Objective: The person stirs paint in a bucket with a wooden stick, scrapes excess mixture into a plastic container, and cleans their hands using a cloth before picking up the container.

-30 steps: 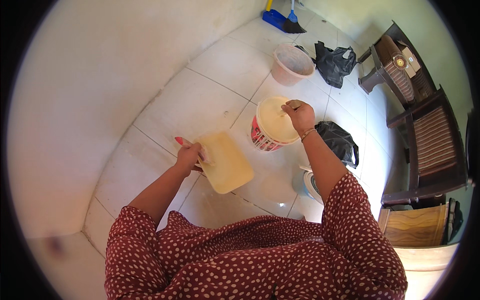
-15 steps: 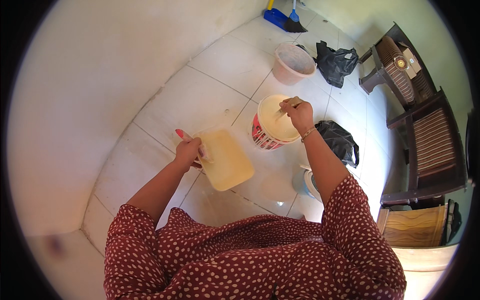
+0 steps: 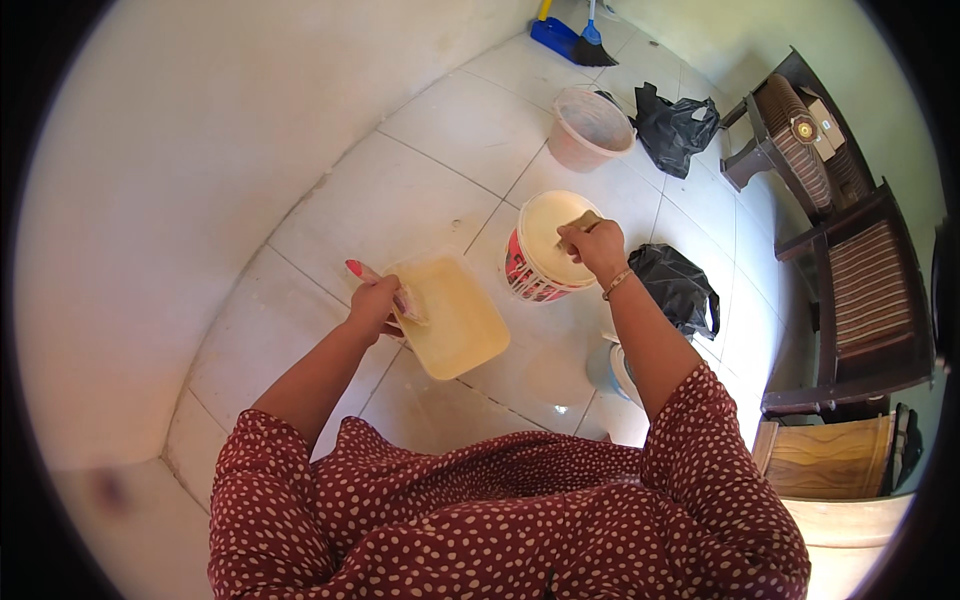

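While the left hand (image 3: 375,303) closes around a brush (image 3: 366,271) and an already cream-coated tray (image 3: 482,348) beside the bucket (image 3: 520,270), the right hand (image 3: 597,248) pinches a flat tan piece (image 3: 584,220) over apparently plentiful remaining cream liquid (image 3: 543,217).

Your dress (image 3: 500,510): maroon w/ cream dots. You've a pale yel. tray (image 3: 482,352), white bucket (image 3: 521,272) w/ red (contents (image 3: 543,222) cream), blk bags (image 3: 672,130).

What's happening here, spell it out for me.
The person's left hand grips the edge of a pale yellow tray and a tool with a red-tipped handle. The right hand holds a small tan piece, exact kind unclear, over the open bucket of cream-coloured material. A pinkish bucket stands beyond on the tiled floor.
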